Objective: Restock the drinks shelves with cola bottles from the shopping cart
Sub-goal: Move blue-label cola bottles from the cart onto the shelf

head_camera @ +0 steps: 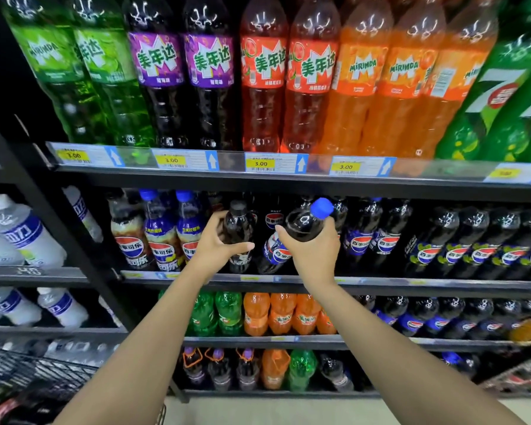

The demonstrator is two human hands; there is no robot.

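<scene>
Forearms (154, 342) reach up from the frame bottom, shopping cart (28, 372) low left. Middle shelf (411, 283) is packed tight on both sides of the hands. Left hand (218, 240) grips an upright black-capped cola bottle (238, 231) at the shelf front. Right hand (311, 256) grips a tilted blue-capped cola bottle (304, 223), base near the edge.

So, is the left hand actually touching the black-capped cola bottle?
Touching. The head view shows the left hand wrapped round the black-capped cola bottle, thumb across its front.
</scene>
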